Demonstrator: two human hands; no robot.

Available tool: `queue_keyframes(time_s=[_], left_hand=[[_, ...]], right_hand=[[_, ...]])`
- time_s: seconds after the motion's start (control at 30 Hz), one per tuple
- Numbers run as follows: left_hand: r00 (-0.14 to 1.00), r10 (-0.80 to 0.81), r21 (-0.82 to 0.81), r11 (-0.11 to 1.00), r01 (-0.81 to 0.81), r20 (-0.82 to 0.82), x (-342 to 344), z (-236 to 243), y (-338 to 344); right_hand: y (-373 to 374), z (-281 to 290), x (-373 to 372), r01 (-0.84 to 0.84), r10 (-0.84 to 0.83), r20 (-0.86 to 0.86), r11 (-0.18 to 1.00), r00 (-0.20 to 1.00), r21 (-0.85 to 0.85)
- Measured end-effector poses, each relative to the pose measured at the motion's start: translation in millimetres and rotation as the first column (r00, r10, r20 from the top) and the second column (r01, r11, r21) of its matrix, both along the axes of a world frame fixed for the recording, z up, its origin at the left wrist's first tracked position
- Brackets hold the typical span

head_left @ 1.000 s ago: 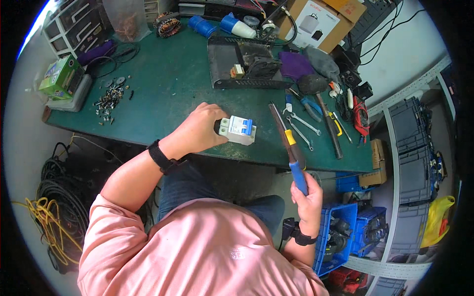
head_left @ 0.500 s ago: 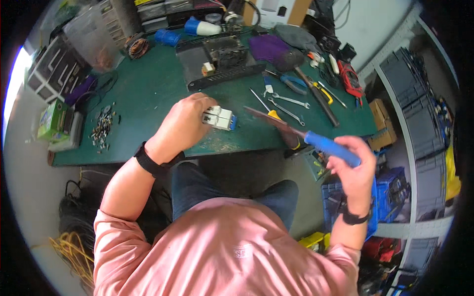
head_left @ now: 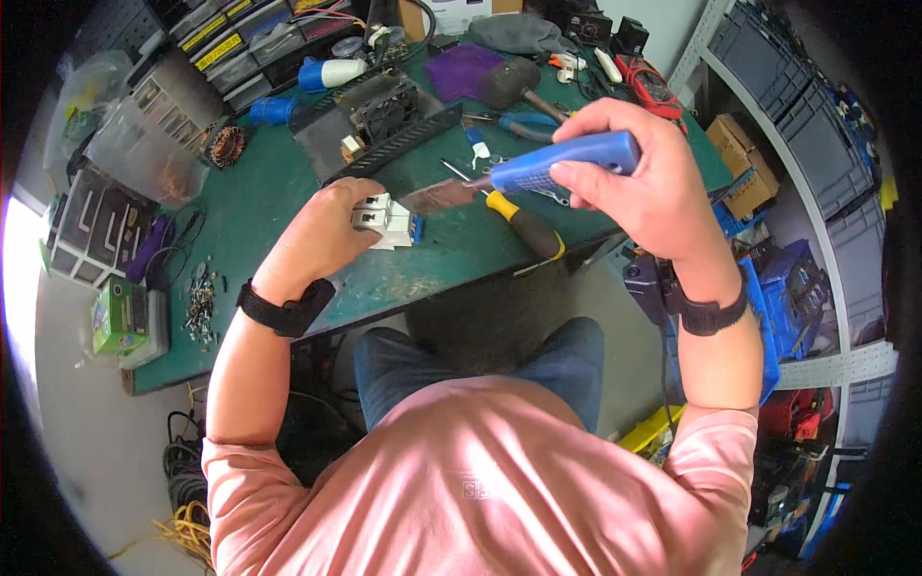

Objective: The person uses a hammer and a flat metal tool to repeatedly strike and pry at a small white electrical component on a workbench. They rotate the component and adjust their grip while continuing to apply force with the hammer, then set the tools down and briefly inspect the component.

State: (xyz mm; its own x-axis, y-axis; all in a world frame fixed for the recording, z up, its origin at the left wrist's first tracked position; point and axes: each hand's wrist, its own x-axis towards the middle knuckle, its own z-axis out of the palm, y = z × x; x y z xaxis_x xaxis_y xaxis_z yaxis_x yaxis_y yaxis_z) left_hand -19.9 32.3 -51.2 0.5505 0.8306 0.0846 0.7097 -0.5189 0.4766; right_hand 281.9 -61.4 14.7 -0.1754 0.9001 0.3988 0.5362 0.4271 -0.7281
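- Your left hand [head_left: 322, 230] is clenched around the small white boxy electrical unit with a blue tab [head_left: 386, 217], pinning it down on the green workbench top [head_left: 279, 206], close to the bench's front edge.
- Your right hand [head_left: 639, 178] is wrapped tight on the blue plastic handle of a flat grey metal file [head_left: 567, 163]; the hand hangs in the air above the bench's right front corner.
- The relation that counts: the file's long axis runs almost level from your right fist leftward, and its dull blade tip [head_left: 437, 197] ends just beside the right face of the white unit, touching or nearly so; I cannot tell which.
- The white unit therefore lies left of your right fingers, along the line of the blade, while your left hand is already on it.
- On the bench just below the blade lies a screwdriver with a yellow and black handle [head_left: 523, 226], pointing toward the front edge.
- Behind the white unit stands a dark metal chassis with a fan [head_left: 384, 110]; a purple cloth [head_left: 461, 69] and a black rubber mallet [head_left: 514, 86] lie farther back.
- Toward the bench's left end sits a scatter of small metal screws [head_left: 200, 305] and a green carton [head_left: 117, 317].
- Grey stacking crates [head_left: 768, 58] line the shelving well right of the bench.
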Motion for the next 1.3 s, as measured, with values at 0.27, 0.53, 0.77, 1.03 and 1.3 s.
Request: queue_keyframes(time_s=[0.27, 0.53, 0.77, 1.03, 1.3], left_hand=[[0.998, 0.005, -0.007, 1.0, -0.005, -0.057, 3.4, -1.2, 2.5], [0.999, 0.024, -0.087, 0.996, -0.026, -0.029, 5.4, 3.3, 0.7], [1.0, 0.029, -0.111, 0.993, -0.028, 0.01, 3.5, -1.3, 2.7], [0.995, 0.09, -0.163, 0.983, -0.083, 0.037, -7.5, -3.2, 3.4], [0.942, 0.179, -0.204, 0.971, -0.123, 0.283, -44.2, -34.1, 11.3]], right_hand=[[6.9, -11.3, 11.9, -0.045, 0.041, -0.108, 0.998, 0.993, -0.041], [9.8, -15.1, 16.7, -0.062, 0.063, -0.068, 0.998, 0.996, 0.009], [7.6, -13.2, 10.4, -0.073, 0.075, -0.129, 0.997, 0.989, 0.021], [34.6, 50.4, -24.0, -0.168, 0.127, 0.243, 0.973, 0.962, 0.157], [41.0, 102.2, -72.3, -0.254, 0.271, 0.255, 0.962, 0.928, -0.099]])
